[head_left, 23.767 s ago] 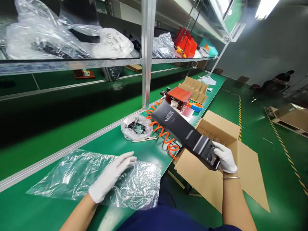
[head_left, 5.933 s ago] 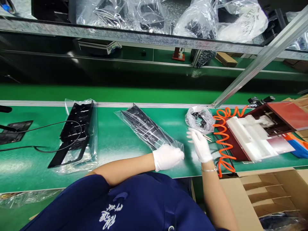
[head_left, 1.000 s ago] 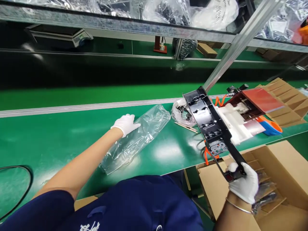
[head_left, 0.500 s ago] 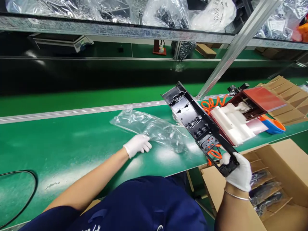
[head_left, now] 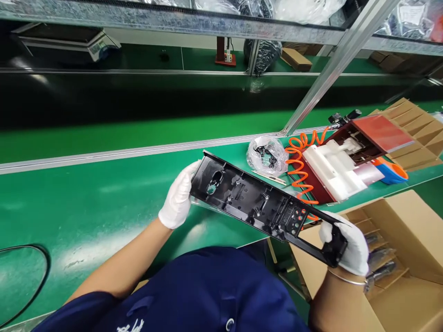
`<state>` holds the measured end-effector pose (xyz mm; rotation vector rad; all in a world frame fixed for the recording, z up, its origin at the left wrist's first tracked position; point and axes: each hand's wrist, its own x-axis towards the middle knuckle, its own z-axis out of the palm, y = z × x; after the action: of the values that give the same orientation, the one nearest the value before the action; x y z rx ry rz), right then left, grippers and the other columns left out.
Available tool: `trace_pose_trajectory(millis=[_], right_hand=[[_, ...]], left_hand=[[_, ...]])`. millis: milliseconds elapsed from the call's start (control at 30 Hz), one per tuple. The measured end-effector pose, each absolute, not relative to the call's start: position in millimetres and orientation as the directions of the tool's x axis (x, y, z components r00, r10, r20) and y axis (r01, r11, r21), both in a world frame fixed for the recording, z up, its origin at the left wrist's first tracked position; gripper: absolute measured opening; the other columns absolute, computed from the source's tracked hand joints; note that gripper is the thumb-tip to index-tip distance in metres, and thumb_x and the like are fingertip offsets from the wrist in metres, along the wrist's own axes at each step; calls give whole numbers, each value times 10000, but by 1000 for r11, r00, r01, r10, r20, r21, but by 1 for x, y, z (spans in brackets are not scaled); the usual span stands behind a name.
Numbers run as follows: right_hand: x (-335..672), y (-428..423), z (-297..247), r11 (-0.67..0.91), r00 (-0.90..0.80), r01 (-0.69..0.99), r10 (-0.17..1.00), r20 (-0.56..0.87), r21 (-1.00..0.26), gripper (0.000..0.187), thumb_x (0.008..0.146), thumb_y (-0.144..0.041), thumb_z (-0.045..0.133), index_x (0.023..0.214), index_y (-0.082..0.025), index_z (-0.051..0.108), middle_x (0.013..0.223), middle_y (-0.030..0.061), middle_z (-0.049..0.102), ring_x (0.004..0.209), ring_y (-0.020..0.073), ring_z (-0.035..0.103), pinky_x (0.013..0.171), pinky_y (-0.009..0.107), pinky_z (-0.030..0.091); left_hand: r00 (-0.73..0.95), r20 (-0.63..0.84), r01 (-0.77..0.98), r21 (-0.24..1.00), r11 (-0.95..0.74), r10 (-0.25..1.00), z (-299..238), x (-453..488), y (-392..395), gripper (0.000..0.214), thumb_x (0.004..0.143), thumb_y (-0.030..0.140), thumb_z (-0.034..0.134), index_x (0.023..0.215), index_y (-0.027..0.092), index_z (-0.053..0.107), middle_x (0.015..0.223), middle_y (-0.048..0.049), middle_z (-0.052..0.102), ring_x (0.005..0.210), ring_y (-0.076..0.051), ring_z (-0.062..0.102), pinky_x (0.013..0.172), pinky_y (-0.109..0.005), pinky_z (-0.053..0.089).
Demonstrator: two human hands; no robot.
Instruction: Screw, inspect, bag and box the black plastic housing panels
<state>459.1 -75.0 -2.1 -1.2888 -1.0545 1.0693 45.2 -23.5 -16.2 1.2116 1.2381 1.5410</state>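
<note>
Both gloved hands clamp one long black plastic panel, left hand and right hand at opposite ends.

- I sit at a long green table.
- A shiny metal shelf hangs over it.
- A slanted silver post holds the shelf up.

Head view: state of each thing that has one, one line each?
Black plastic panel: lifted off the table, held at both ends, ribbed side up.
Left hand: gloved, gripping the panel's far end.
Right hand: gloved, gripping the near end.
Cardboard box: flaps open, bagged parts in its slots.
Small bag: on the table, black bits inside.
Orange hose: coiled, lying slack.
Red fixture: lid raised.
</note>
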Motion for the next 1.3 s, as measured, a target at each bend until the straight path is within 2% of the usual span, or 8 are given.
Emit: trace_pose_trajectory(millis=[133, 333, 467, 767, 1000, 1133, 1233, 1300], right_hand=[[456, -77, -1, 17, 236, -13, 972, 13, -1000, 334, 815, -390, 607, 971, -158, 790, 478, 10, 522, 450, 147, 450, 451, 279, 285], [448, -72, 6, -59, 268, -110, 960, -87, -992, 333, 733, -402, 654, 898, -147, 792, 433, 3, 467, 411, 138, 415, 418, 278, 269], [446, -67, 7, -115, 278, -168, 947, -159, -979, 344, 701, -430, 682, 865, -145, 784, 413, -8, 435, 389, 135, 382, 396, 280, 252], [443, -62, 7, -177, 222, -196, 950, -219, -965, 296, 738, -434, 656, 798, -160, 748, 407, -7, 426, 379, 135, 378, 395, 287, 235], [437, -71, 14, -45, 223, -182, 971, -86, -982, 359, 781, -438, 664, 978, -157, 768, 432, -27, 471, 394, 126, 387, 418, 276, 264], [430, -74, 21, -59, 212, -192, 972, -100, -980, 374, 799, -458, 656, 987, -155, 767, 432, -41, 451, 382, 111, 376, 396, 259, 248], [425, -73, 26, -62, 217, -213, 970, -109, -975, 346, 808, -468, 657, 944, -170, 770, 425, -43, 443, 371, 107, 365, 389, 258, 230], [423, -72, 29, -64, 214, -216, 971, -111, -974, 354, 816, -482, 656, 936, -170, 771, 419, -43, 440, 367, 111, 364, 389, 264, 232]], left_hand=[[-288, 188, -86, 971, -221, 939, -13, 54, -32, 542, 978, 613, 499, 1350, 265, 681, 1436, -52, 652, 1367, -304, 577, 1150, -445, 493], [-330, 53, -116, 989, -96, 942, 4, 58, -38, 552, 919, 660, 561, 1306, 295, 710, 1427, -43, 659, 1274, -322, 647, 796, -362, 652], [-336, -22, -118, 993, -19, 942, 11, 61, -39, 669, 865, 743, 556, 1332, 285, 694, 1336, -70, 712, 1109, -317, 720, 528, -295, 583], [-346, -115, -127, 989, 75, 931, 16, 63, -39, 675, 854, 749, 555, 1326, 288, 702, 1297, -66, 723, 883, -232, 732, 418, -233, 449], [-469, 20, -215, 967, -136, 883, 11, 63, -27, 492, 830, 646, 689, 1112, 259, 803, 1241, -40, 759, 1177, -252, 689, 820, -282, 615], [-472, 39, -193, 970, -147, 880, 12, 60, -23, 585, 826, 739, 627, 1101, 258, 813, 1134, -51, 785, 855, -189, 721, 500, -228, 517], [-454, 58, -161, 976, -146, 889, 13, 57, -23, 666, 802, 789, 608, 1094, 228, 817, 923, -49, 786, 451, -74, 481, 311, -224, 251], [-434, 60, -145, 980, -135, 899, 15, 56, -22, 704, 804, 800, 594, 1106, 202, 810, 844, -40, 765, 380, -48, 361, 296, -241, 168]])
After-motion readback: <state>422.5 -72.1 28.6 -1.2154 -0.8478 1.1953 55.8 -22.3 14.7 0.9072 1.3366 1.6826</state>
